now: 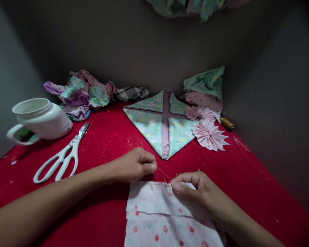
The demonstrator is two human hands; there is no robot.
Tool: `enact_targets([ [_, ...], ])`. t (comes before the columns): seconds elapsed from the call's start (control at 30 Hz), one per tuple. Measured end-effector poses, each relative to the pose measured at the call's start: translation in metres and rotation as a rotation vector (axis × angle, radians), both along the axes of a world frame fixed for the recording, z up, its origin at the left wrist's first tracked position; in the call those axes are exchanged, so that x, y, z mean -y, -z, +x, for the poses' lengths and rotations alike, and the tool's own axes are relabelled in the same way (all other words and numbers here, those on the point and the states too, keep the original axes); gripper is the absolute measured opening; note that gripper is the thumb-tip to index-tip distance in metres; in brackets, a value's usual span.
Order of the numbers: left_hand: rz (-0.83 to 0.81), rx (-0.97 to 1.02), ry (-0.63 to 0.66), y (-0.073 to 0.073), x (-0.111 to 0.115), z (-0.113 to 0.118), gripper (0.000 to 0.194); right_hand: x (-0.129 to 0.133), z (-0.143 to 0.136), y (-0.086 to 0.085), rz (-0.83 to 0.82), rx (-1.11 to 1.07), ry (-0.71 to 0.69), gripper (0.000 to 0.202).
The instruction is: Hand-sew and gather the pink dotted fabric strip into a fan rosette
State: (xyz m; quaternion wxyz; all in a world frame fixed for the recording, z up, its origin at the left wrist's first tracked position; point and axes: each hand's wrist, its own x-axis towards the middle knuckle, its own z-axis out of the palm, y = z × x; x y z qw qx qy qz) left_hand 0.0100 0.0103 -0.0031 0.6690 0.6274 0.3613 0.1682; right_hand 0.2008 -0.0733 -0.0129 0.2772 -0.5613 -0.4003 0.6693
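"What lies at the far left?"

"A glossy, round-bellied white mug with a looped handle (pixel 47 120), on a fuzzy red cloth covering (pixel 105 133). Right of it, a pair of scissors with smooth white handles and metal blades (pixel 68 149), pointing away."

"And behind those?"

"A crumpled heap of purple, pink and mint fabric (pixel 78 89), all soft folds."

"Then the left hand (pixel 141 164)?"

"Its thumb and fingers are curled together on a thin orange thread (pixel 164 173). Whether a needle is in there too, I cannot tell."

"Where does the thread lead?"

"Down to the top edge of a white flower-printed cloth (pixel 167 221), nearest the wearer, below both hands. It's thin and matte, with small coral-red blooms and fainter blue ones. The top edge is finely puckered, and an uneven, raw-looking line crosses it; the print above looks paler."

"Beyond it?"

"A flat mint floral fabric diamond with a mauve cross (pixel 154 130)."

"The right hand (pixel 193 188)?"

"Thumb and forefinger are clamped on the white cloth's top edge."

"And farther right?"

"Pink dotted fabric rosettes (pixel 209 135), crisply pleated with jagged rims, then a small golden-brown thread spool (pixel 227 124)."
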Motion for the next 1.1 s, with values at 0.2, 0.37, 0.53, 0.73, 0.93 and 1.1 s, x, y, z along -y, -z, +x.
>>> enact_targets([
  [0.2, -0.119, 0.144, -0.39, -0.002, -0.017, -0.001, 0.023, -0.002, -0.002, -0.006, -0.031, 0.135, -0.035, 0.03],
  [0.37, -0.061, 0.247, -0.654, -0.01, -0.027, -0.006, 0.021, -0.004, -0.002, -0.009, -0.006, 0.174, -0.049, 0.024],
  [0.53, 0.001, 0.299, -0.758, -0.018, -0.024, -0.005, 0.018, -0.001, -0.003, -0.007, 0.043, 0.174, -0.02, 0.021],
  [0.73, -0.233, 0.311, -0.298, -0.005, 0.031, 0.014, 0.017, 0.001, -0.003, -0.004, 0.123, 0.182, -0.019, 0.018],
  [0.93, -0.267, 0.346, -0.229, 0.021, 0.045, 0.019, 0.013, 0.001, 0.016, -0.005, 0.094, 0.256, 0.013, 0.029],
  [1.1, -0.217, 0.304, -0.224, 0.019, 0.044, 0.02, 0.017, 0.003, 0.027, -0.006, 0.181, 0.329, -0.028, 0.032],
])
